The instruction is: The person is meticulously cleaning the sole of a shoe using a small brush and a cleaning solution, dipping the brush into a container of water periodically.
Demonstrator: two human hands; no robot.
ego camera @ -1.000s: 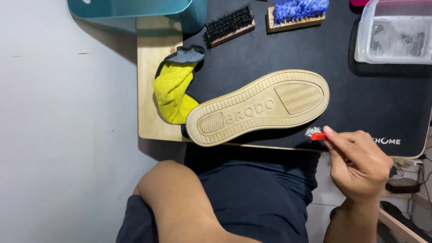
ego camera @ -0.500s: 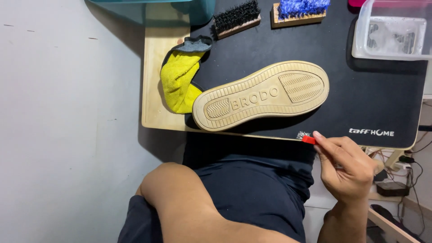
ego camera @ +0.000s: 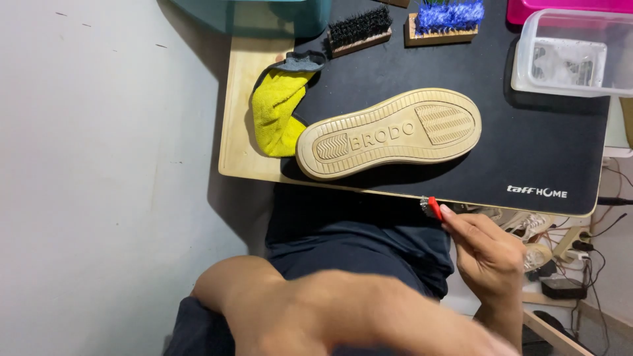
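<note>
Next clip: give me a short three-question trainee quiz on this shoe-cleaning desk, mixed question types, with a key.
1. True or false: the shoe lies sole up on the black mat.
2. What colour is the cloth beside the shoe's heel?
3. The right hand holds a small red tool at: A) the tub, B) the desk's near edge, C) the black brush.

Key: 1 true; 2 yellow; 3 B.

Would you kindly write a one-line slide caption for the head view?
Right hand holds a small red tool at the black mat edge, near a sole-up shoe and yellow cloth.
</note>
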